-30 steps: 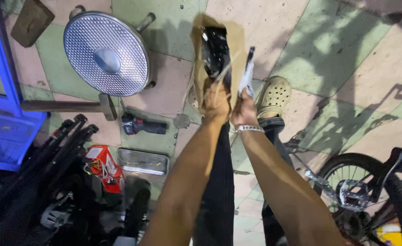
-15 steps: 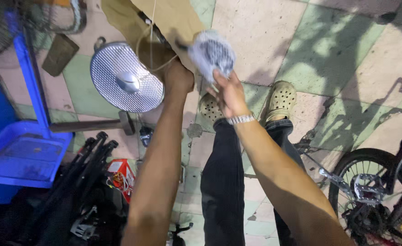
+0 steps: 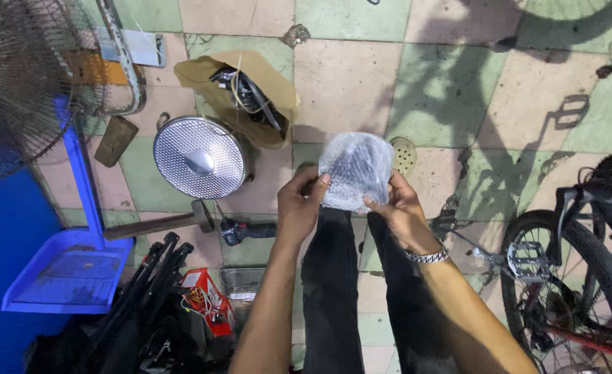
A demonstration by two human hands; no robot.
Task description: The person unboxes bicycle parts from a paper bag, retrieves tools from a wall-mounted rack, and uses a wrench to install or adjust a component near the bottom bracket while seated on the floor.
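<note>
Both of my hands hold a round package wrapped in clear bubble wrap (image 3: 356, 170) in front of me, above my dark trousers. My left hand (image 3: 301, 202) pinches its left edge. My right hand (image 3: 397, 208), with a metal bracelet on the wrist, grips its lower right edge. What is inside the wrap is dark and cannot be made out. A brown paper bag (image 3: 240, 93) lies open on the tiled floor behind, with dark parts and cables showing in it.
A round perforated metal pan (image 3: 200, 157), a hammer (image 3: 160, 223) and a dark hand tool (image 3: 247, 230) lie on the floor at left. A blue dustpan (image 3: 70, 270), a fan grille (image 3: 15, 76) and a red box (image 3: 205, 299) are farther left. A bicycle (image 3: 583, 270) stands at right.
The brown paper bag left my hands and now lies on the floor. The bubble-wrapped package came down from it and both hands now hold it lower, nearer my body.
</note>
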